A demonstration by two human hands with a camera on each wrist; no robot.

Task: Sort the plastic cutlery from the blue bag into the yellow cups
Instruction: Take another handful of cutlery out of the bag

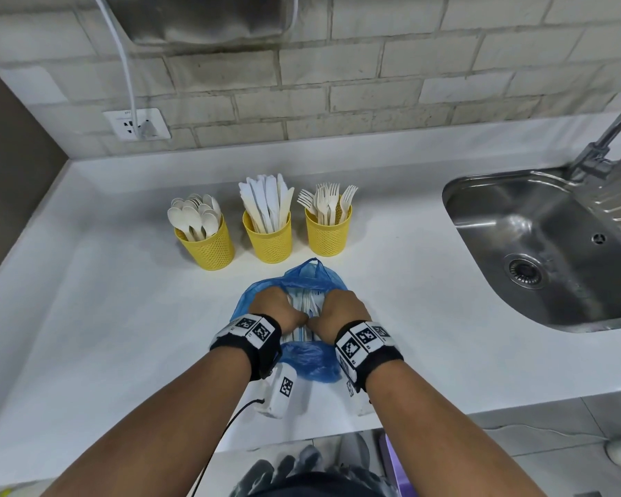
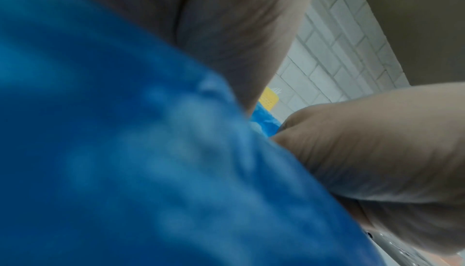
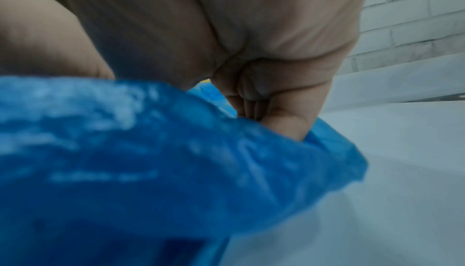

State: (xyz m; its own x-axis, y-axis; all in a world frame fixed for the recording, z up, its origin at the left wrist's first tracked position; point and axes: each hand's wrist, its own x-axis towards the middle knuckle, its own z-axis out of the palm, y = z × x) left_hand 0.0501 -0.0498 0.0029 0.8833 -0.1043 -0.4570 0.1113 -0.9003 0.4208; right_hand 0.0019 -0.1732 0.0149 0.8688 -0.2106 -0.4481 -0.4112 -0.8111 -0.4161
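Observation:
The blue bag (image 1: 307, 278) lies on the white counter in front of three yellow cups. Both hands grip it at its mouth: my left hand (image 1: 282, 304) holds the left edge, my right hand (image 1: 334, 304) the right edge, fingers curled into the plastic. Between them white cutlery (image 1: 304, 302) shows inside the bag. The left cup (image 1: 208, 245) holds spoons, the middle cup (image 1: 269, 240) knives, the right cup (image 1: 327, 234) forks. In the left wrist view the blurred blue bag (image 2: 125, 151) fills the frame under my palm. The right wrist view shows curled fingers (image 3: 284, 115) sunk into the blue bag (image 3: 151, 161).
A steel sink (image 1: 538, 245) with a faucet (image 1: 610, 138) is set in the counter at the right. A wall socket (image 1: 137, 125) with a white cable sits on the brick wall at the back left. The counter's front edge (image 1: 445, 410) runs just behind my wrists.

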